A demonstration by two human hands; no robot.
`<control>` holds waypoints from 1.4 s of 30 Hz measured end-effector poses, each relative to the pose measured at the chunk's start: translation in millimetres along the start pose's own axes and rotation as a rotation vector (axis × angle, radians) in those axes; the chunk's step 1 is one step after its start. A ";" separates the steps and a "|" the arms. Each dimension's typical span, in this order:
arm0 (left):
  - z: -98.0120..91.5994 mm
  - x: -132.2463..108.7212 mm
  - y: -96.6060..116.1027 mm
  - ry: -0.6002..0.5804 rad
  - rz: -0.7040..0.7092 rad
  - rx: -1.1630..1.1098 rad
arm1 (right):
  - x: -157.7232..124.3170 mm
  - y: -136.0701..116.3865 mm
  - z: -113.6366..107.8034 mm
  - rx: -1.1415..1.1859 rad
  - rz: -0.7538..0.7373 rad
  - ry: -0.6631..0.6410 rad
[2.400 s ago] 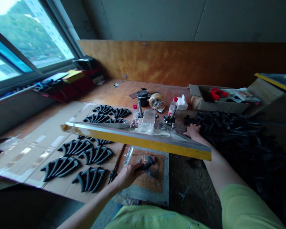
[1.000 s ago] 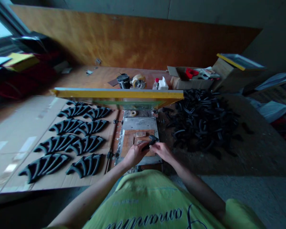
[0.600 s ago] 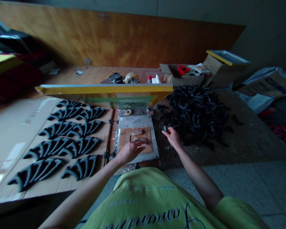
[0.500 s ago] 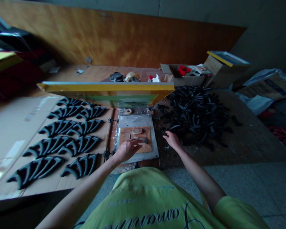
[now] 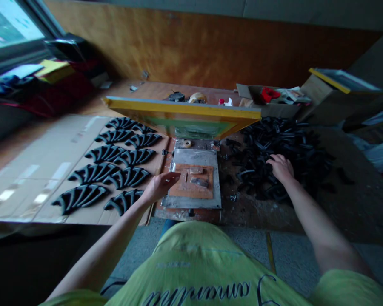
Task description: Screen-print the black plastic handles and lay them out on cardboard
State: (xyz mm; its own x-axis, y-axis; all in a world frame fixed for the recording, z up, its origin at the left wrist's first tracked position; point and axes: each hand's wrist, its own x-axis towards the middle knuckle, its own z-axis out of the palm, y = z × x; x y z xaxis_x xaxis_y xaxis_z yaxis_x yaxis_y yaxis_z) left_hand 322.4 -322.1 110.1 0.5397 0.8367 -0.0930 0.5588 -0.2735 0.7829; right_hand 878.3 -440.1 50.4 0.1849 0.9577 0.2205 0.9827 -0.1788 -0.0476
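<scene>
My left hand (image 5: 161, 185) hovers at the left edge of a wooden board (image 5: 198, 192), its fingers stretched out and nothing visible in them. On the board, which lies on a grey metal plate (image 5: 196, 155), are small blocks and a dark piece (image 5: 199, 182). My right hand (image 5: 281, 168) is over a heap of black curved plastic parts (image 5: 258, 146), fingers bent and somewhat apart; I see no part clearly gripped. Similar curved parts (image 5: 80, 199) lie in neat overlapping rows on cardboard at the left.
A yellow-edged screen frame (image 5: 185, 111) stands tilted up behind the plate. A roll of tape (image 5: 187, 144) lies under it. Farther back are a cardboard box (image 5: 255, 100) with red items and a bottle with a red cap (image 5: 221, 102). A wooden panel (image 5: 194, 46) rises behind.
My right hand has moved right, from beside the plate to over the heap. My left hand has drawn back leftward from the dark piece on the board. The view has turned left.
</scene>
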 end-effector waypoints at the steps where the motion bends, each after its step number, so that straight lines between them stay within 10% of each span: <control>1: -2.8 -1.9 -3.1 0.020 -0.023 -0.021 | -0.4 3.6 1.1 -0.015 -0.041 -0.005; 7: -10.1 -9.5 -21.2 0.114 -0.121 -0.253 | 5.0 -35.6 10.6 0.227 0.077 0.091; 10: -10.6 -10.7 -28.5 0.156 -0.149 -0.362 | 1.5 -103.9 20.8 0.510 0.215 0.072; 14: -18.4 -10.3 -30.6 0.168 -0.150 -0.410 | -7.8 -216.2 31.3 0.772 0.006 -0.011; 20: -50.8 -0.2 -16.6 0.223 -0.128 -0.451 | 1.9 -325.1 34.9 0.563 -0.245 -0.147; 31: -109.8 54.2 36.8 0.418 0.199 -0.537 | 8.7 -349.7 32.9 0.242 -0.398 -0.148; 38: -101.2 64.7 53.8 0.406 0.192 -0.546 | -4.0 -371.5 38.6 0.378 -0.546 -0.237; 42: -90.3 34.8 34.0 0.349 0.159 -0.592 | -18.2 -328.7 25.4 0.520 -0.442 -0.254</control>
State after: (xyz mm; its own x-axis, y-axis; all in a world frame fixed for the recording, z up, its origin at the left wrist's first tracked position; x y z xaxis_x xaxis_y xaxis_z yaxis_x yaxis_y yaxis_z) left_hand 303.3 -259.4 189.0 0.2976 0.9384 0.1753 -0.0001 -0.1836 0.9830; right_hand 551.8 -393.1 37.2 -0.2979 0.9497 0.0964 0.8237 0.3067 -0.4769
